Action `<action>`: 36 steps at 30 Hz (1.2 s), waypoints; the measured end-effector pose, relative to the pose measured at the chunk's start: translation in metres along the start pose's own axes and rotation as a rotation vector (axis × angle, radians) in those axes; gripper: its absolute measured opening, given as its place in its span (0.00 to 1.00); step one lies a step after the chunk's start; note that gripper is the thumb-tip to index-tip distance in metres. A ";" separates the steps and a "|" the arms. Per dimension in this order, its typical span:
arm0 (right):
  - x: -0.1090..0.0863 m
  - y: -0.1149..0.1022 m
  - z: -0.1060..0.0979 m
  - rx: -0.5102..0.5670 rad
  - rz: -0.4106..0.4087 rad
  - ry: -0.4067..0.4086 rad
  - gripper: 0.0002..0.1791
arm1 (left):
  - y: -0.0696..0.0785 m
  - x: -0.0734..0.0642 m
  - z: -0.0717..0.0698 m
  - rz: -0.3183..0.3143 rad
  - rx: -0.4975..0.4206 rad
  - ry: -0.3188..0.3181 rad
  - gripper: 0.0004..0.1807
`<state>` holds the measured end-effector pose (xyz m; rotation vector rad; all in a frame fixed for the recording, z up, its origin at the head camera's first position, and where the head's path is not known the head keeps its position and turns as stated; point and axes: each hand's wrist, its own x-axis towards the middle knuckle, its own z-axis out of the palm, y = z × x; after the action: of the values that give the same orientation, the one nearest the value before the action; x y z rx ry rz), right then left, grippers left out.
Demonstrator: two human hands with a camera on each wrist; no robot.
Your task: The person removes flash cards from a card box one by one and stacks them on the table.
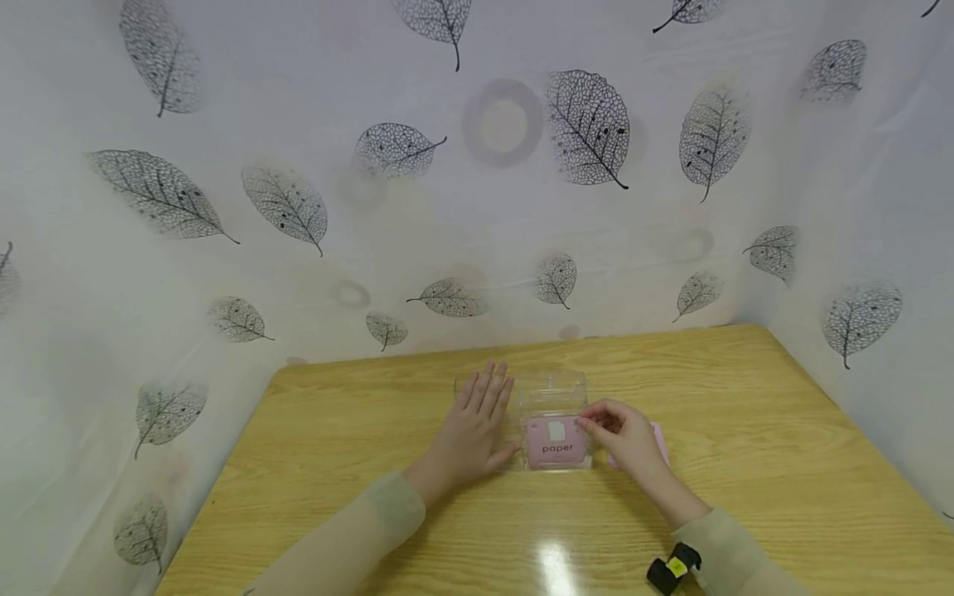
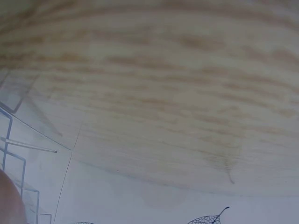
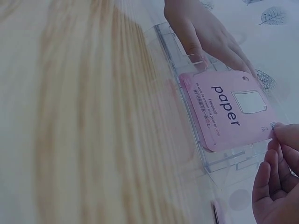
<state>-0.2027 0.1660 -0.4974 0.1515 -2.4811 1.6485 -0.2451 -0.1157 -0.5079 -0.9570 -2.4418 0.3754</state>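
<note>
A pink flash card [image 1: 555, 443] printed "paper" lies in one section of a clear plastic box [image 1: 551, 382]. At its upper right corner, my right hand [image 1: 629, 443] pinches the card between thumb and finger. The right wrist view shows the card [image 3: 229, 112] close up, slightly tilted, with a second pink edge beneath it. My left hand [image 1: 477, 422] rests flat with straight fingers over the left part of the box. Only the box's clear edges [image 2: 23, 161] and a sliver of skin appear in the left wrist view.
Another pink piece [image 1: 660, 443] lies on the wooden table [image 1: 335, 447] to the box's right, partly hidden by my right hand. A leaf-patterned curtain [image 1: 462, 215] hangs behind and at both sides. A black strap device [image 1: 673, 569] sits at my right wrist.
</note>
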 end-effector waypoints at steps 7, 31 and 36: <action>-0.001 -0.001 -0.001 -0.002 -0.013 -0.004 0.05 | -0.001 0.000 0.003 0.005 0.011 0.032 0.58; 0.002 -0.001 -0.002 0.042 -0.033 0.017 0.06 | -0.001 0.001 -0.007 0.003 -0.026 -0.063 0.57; 0.002 -0.002 -0.003 0.022 -0.038 0.032 0.06 | 0.000 0.001 -0.006 0.002 -0.038 -0.056 0.57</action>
<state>-0.2043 0.1680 -0.4938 0.1726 -2.4221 1.6500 -0.2425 -0.1150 -0.5024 -0.9774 -2.5072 0.3624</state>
